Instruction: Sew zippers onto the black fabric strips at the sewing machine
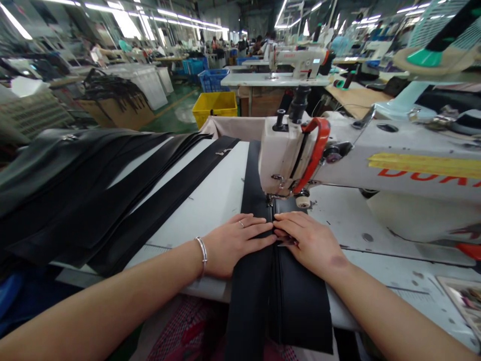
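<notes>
A long black strip (251, 180) with a zipper down its middle runs along the white table (199, 210), under the head of the sewing machine (289, 155), and hangs over the near edge. My left hand (235, 240) lies flat on its left half, fingers stretched toward the needle, a ring and a bracelet on it. My right hand (306, 240) rests flat on the right half, fingertips meeting the left ones just before the presser foot. A small metal tool shows partly under the right fingers.
A pile of black strips (86, 185) covers the table's left side. The machine's white arm (413, 160) stretches right. A yellow crate (215, 106) and blue crates (210, 79) stand on the floor beyond, with more sewing stations and people far back.
</notes>
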Demonstrator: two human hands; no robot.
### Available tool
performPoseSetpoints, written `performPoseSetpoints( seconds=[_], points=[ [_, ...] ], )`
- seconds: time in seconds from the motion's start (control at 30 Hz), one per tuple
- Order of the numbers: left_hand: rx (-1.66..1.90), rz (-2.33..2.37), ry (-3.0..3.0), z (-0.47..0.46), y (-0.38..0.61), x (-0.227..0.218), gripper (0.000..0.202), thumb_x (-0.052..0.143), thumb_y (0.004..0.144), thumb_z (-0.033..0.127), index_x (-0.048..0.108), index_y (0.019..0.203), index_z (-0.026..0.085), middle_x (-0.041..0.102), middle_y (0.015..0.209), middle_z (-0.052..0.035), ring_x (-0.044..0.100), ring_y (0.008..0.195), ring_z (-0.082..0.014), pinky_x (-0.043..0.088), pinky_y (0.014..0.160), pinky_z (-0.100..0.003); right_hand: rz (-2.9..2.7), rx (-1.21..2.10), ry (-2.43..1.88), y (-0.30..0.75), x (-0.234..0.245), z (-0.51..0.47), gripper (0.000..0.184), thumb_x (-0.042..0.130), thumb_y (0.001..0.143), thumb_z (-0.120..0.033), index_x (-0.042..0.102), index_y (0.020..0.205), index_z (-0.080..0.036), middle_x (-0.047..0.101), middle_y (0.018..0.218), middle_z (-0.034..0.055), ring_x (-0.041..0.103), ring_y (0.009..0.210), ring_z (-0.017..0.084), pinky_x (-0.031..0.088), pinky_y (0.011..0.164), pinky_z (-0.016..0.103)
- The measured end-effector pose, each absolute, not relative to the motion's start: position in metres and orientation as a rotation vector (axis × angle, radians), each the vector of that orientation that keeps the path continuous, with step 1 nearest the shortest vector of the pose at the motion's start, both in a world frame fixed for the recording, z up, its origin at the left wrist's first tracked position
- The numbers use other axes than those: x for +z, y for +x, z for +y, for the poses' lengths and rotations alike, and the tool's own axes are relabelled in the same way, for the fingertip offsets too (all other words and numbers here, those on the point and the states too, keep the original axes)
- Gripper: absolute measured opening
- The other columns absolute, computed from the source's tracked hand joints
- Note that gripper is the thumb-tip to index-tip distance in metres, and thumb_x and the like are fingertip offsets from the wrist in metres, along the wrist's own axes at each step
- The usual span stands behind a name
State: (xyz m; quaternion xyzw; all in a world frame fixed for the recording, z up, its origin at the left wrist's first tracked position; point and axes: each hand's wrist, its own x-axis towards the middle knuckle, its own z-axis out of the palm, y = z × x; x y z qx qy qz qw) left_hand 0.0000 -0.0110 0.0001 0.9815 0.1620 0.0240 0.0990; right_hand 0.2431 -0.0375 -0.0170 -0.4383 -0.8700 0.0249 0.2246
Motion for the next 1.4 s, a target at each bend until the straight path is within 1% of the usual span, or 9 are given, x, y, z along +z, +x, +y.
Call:
performPoseSetpoints(
  seconds=[0.23, 0.37, 0.53, 0.67, 0.83, 1.13, 1.2, 1.27, 1.4],
  points=[
    [0.057, 0.483, 2.895, -0.008, 0.0, 0.001, 0.081, 0.058, 0.072, 0.037, 0.028, 0.145, 0.02, 0.025, 0.152, -0.0106, 0.023, 0.138, -0.0295, 0.014, 0.113, -0.05, -2.381, 0.065, -1.195, 0.244, -0.022, -0.033, 0.02, 0.054, 0.09, -0.019, 0.065, 0.106, -0.021, 0.063, 0.117, 0.0046, 0.056, 0.107, 0.02, 0.049, 0.09, 0.036],
    [0.034, 0.476, 2.886, -0.007, -0.001, 0.001, 0.083, 0.059, 0.069, 0.029, 0.028, 0.145, 0.02, 0.025, 0.152, -0.0093, 0.023, 0.138, -0.0281, 0.015, 0.114, -0.048, -2.371, 0.08, -1.179, 0.245, -0.015, -0.035, 0.02, 0.052, 0.091, -0.021, 0.066, 0.105, -0.02, 0.064, 0.113, 0.0062, 0.058, 0.103, 0.02, 0.051, 0.087, 0.035],
    [0.03, 0.5, 2.869, -0.008, -0.002, 0.001, 0.085, 0.059, 0.067, 0.021, 0.026, 0.146, 0.022, 0.023, 0.153, -0.0074, 0.021, 0.14, -0.026, 0.013, 0.116, -0.046, -2.484, 0.228, -1.177, 0.244, -0.002, -0.084, 0.021, 0.05, 0.092, -0.027, 0.065, 0.104, -0.021, 0.064, 0.11, 0.0063, 0.059, 0.097, 0.02, 0.053, 0.083, 0.036],
    [0.013, 0.495, 2.883, -0.011, -0.001, 0.003, 0.088, 0.059, 0.065, 0.019, 0.025, 0.146, 0.019, 0.022, 0.153, -0.0085, 0.018, 0.141, -0.0268, 0.012, 0.116, -0.046, -2.559, 0.195, -1.15, 0.241, -0.006, -0.137, 0.041, 0.051, 0.089, -0.04, 0.058, 0.121, -0.015, 0.058, 0.124, 0.0103, 0.054, 0.108, 0.027, 0.055, 0.08, 0.039],
    [-0.01, 0.504, 2.935, -0.014, -0.001, 0.004, 0.085, 0.058, 0.068, 0.021, 0.025, 0.146, 0.019, 0.021, 0.153, -0.0087, 0.018, 0.141, -0.026, 0.012, 0.117, -0.046, -2.538, 0.02, -1.0, 0.238, -0.014, -0.157, 0.035, 0.033, 0.094, -0.015, 0.061, 0.115, -0.015, 0.064, 0.116, 0.0069, 0.056, 0.107, 0.022, 0.054, 0.08, 0.029],
    [0.007, 0.471, 2.936, -0.012, -0.002, 0.003, 0.094, 0.067, 0.063, 0.026, 0.025, 0.146, 0.018, 0.021, 0.154, -0.0103, 0.02, 0.14, -0.0289, 0.013, 0.116, -0.048, -2.472, 0.14, -1.017, 0.237, -0.014, -0.136, 0.032, 0.038, 0.093, -0.008, 0.061, 0.114, -0.014, 0.065, 0.111, 0.006, 0.057, 0.102, 0.021, 0.053, 0.085, 0.032],
    [0.038, 0.468, 2.931, -0.012, -0.001, 0.003, 0.088, 0.067, 0.07, 0.037, 0.027, 0.146, 0.018, 0.023, 0.153, -0.0112, 0.023, 0.139, -0.0298, 0.015, 0.116, -0.049, -2.453, 0.159, -1.044, 0.237, -0.016, -0.132, 0.03, 0.042, 0.091, -0.009, 0.061, 0.114, -0.015, 0.064, 0.113, 0.0056, 0.057, 0.103, 0.02, 0.052, 0.086, 0.032],
    [0.074, 0.485, 2.935, -0.012, -0.001, 0.003, 0.073, 0.055, 0.083, 0.051, 0.031, 0.144, 0.018, 0.027, 0.151, -0.0114, 0.025, 0.138, -0.0294, 0.017, 0.115, -0.05, -2.443, 0.167, -1.066, 0.238, -0.017, -0.128, 0.029, 0.046, 0.09, -0.009, 0.061, 0.114, -0.016, 0.063, 0.114, 0.0053, 0.056, 0.104, 0.02, 0.051, 0.088, 0.033],
    [0.125, 0.507, 2.965, -0.014, 0.0, 0.0, 0.059, 0.038, 0.094, 0.053, 0.036, 0.142, 0.019, 0.031, 0.15, -0.0099, 0.028, 0.137, -0.0273, 0.019, 0.115, -0.048, -2.455, 0.164, -1.11, 0.236, -0.017, -0.118, 0.031, 0.048, 0.089, -0.009, 0.06, 0.116, -0.017, 0.062, 0.116, 0.0052, 0.055, 0.106, 0.021, 0.05, 0.089, 0.034]
  ],
)
